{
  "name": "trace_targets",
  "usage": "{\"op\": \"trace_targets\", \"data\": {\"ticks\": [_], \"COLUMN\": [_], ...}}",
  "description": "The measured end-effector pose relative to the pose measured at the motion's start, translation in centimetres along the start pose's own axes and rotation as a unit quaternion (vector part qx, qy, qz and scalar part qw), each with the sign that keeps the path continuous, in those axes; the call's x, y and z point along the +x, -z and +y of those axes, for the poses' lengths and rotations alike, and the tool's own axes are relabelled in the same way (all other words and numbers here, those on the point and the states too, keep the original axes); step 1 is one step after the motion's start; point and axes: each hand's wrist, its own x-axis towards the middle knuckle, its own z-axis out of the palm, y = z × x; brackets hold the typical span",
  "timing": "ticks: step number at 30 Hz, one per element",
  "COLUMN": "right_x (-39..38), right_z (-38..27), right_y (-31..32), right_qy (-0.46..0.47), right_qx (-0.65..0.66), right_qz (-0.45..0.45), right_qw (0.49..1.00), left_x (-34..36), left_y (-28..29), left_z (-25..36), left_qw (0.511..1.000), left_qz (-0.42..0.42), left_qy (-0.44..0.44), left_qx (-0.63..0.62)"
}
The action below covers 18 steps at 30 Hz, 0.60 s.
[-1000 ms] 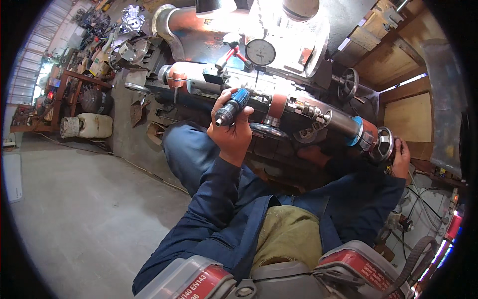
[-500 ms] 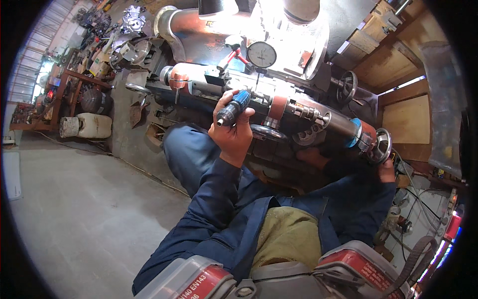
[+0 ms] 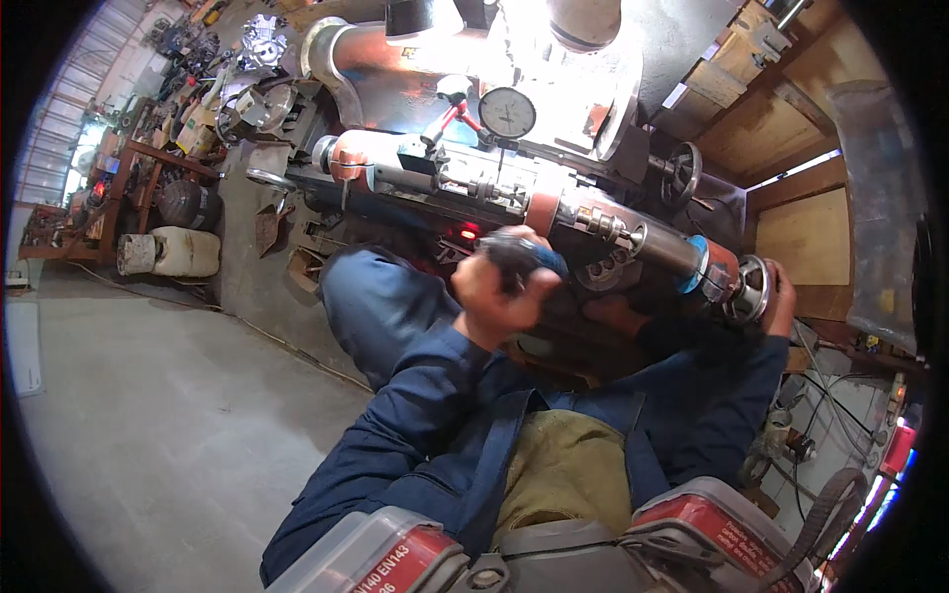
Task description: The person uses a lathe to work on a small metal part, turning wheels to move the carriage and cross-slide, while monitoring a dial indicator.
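My left hand (image 3: 489,301) is closed round a blue and black handheld tool (image 3: 516,254), smeared by motion, so its exact kind is unclear. It is in front of a long machine with a metal shaft (image 3: 603,225). Beside the hand, a small red light (image 3: 468,234) glows. At the shaft's right end my right hand (image 3: 780,298) grips the rim of a metal handwheel (image 3: 751,290). A round dial gauge (image 3: 507,113) sits above the shaft on a red jointed arm (image 3: 442,125). A reddish-brown clamp (image 3: 543,212) surrounds the shaft near its middle.
A bright lamp (image 3: 420,22) hangs over the machine. Another handwheel (image 3: 682,171) is farther back. A skin-toned shape (image 3: 618,314) next to dark cloth is low under the shaft, and I cannot tell what it is. Left are a pale tank (image 3: 188,250) and cluttered shelves.
My left hand has moved right and down, and the tool has turned, its metal tip no longer showing. A red glow has appeared. My right hand has moved up along the handwheel's rim.
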Motion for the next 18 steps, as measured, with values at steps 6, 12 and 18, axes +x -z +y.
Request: {"op": "trace_targets", "data": {"ticks": [6,12,18], "right_x": [-5.1,-19.3,-20.1], "right_z": [7.1,-7.4,-12.4], "right_y": [-1.3,-9.6,-11.7], "right_qy": [0.003,-0.090,-0.193], "right_qx": [-0.003,0.195,0.440], "right_qz": [-0.063,0.109,-0.119], "right_qw": [0.998,0.971,0.869], "left_x": [-3.2,-4.5,-10.2], "left_y": [-3.7,-7.0,-9.2], "left_z": [4.2,6.0,8.1], "left_qw": [0.931,0.837,0.659], "left_qz": [-0.281,-0.393,-0.557], "left_qy": [0.182,0.321,0.428], "left_qx": [-0.145,-0.203,-0.269]}}
